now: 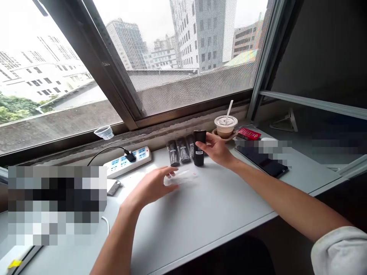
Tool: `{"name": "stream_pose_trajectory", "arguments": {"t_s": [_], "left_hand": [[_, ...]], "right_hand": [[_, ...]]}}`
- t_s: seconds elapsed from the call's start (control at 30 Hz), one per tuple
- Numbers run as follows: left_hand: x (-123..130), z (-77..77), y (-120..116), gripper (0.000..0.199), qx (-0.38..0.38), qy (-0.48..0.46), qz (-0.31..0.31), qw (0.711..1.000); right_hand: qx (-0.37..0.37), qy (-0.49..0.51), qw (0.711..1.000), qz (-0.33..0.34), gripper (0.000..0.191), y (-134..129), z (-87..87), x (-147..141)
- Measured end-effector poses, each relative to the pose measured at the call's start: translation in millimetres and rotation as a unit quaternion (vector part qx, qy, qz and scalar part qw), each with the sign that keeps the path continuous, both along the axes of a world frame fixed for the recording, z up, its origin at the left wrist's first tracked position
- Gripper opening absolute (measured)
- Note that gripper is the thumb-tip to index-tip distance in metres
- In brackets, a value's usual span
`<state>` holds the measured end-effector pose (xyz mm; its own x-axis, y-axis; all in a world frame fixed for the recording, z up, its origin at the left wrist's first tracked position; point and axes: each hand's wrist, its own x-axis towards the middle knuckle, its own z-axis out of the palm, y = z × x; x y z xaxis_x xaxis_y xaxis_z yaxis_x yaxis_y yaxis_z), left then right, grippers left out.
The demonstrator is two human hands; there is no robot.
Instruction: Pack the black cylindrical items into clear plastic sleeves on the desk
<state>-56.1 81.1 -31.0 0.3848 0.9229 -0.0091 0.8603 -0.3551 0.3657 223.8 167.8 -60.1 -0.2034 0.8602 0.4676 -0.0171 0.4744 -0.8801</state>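
Observation:
My right hand point(215, 149) is at the back of the grey desk point(200, 225), its fingers against the upper part of an upright black cylindrical container point(199, 152) with a small white label. Behind that stand several black plastic-wrapped cylinders point(183, 151) in a row, partly hidden by it. My left hand point(151, 187) is nearer the front, its fingers curled over a crumpled clear plastic wrapper point(183, 177) lying on the desk.
A white power strip point(127, 162) with a plugged-in black cable lies along the sill. Further right are a lidded drink cup with a straw point(226, 126), a red packet point(249, 133) and a black smartphone point(262, 161). A small clear cup point(103, 132) sits on the window ledge.

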Motion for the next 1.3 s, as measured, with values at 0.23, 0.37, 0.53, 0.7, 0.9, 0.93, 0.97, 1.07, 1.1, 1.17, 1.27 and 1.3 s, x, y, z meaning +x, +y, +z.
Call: {"name": "stream_pose_trajectory", "arguments": {"t_s": [0.23,0.37,0.53,0.7,0.9,0.93,0.97,1.07,1.1,1.17,1.27,1.3], "left_hand": [[9.6,8.0,-4.3,0.045,0.011,-0.030,-0.022,0.999],[15.3,11.0,-5.1,0.039,0.091,-0.017,-0.042,0.995],[20.1,9.2,-2.4,0.021,0.269,-0.018,-0.087,0.959],[25.0,8.9,-2.5,0.043,0.383,0.031,-0.095,0.918],[27.1,5.8,-0.1,0.042,0.350,0.072,-0.148,0.922],[27.2,4.9,0.1,0.040,0.342,0.071,-0.147,0.925],[27.4,4.2,0.1,0.040,0.336,0.072,-0.145,0.928],[28.5,2.9,-1.9,0.043,0.332,0.085,-0.135,0.930],[29.0,2.7,-2.9,0.044,0.333,0.092,-0.133,0.929],[30.0,2.3,-4.8,0.047,0.330,0.107,-0.129,0.929],[29.6,1.0,-6.0,0.048,0.320,0.120,-0.124,0.932],[28.7,0.4,-5.6,0.048,0.314,0.121,-0.121,0.934]], "right_hand": [[-0.066,-0.149,0.978,0.128,0.034,-3.2,-19.5,-4.3],[-0.059,-0.154,0.981,0.103,0.032,-5.6,-14.2,-2.1],[-0.045,-0.178,0.982,0.042,0.033,-14.8,2.1,-2.7],[-0.089,-0.144,0.976,0.134,0.040,-24.2,5.1,-7.0],[-0.121,-0.103,0.952,0.260,0.041,-25.4,-1.4,-11.5],[-0.120,-0.101,0.950,0.269,0.039,-25.2,-1.6,-11.5],[-0.119,-0.100,0.948,0.276,0.038,-25.2,-1.4,-11.3],[-0.119,-0.102,0.942,0.296,0.034,-25.6,-0.1,-9.6],[-0.120,-0.103,0.940,0.301,0.034,-25.7,0.0,-9.0],[-0.122,-0.106,0.938,0.308,0.037,-25.2,-0.4,-7.7],[-0.123,-0.130,0.934,0.310,0.043,-22.9,-1.9,-6.3],[-0.114,-0.147,0.938,0.293,0.044,-21.9,-2.3,-5.9]]}}
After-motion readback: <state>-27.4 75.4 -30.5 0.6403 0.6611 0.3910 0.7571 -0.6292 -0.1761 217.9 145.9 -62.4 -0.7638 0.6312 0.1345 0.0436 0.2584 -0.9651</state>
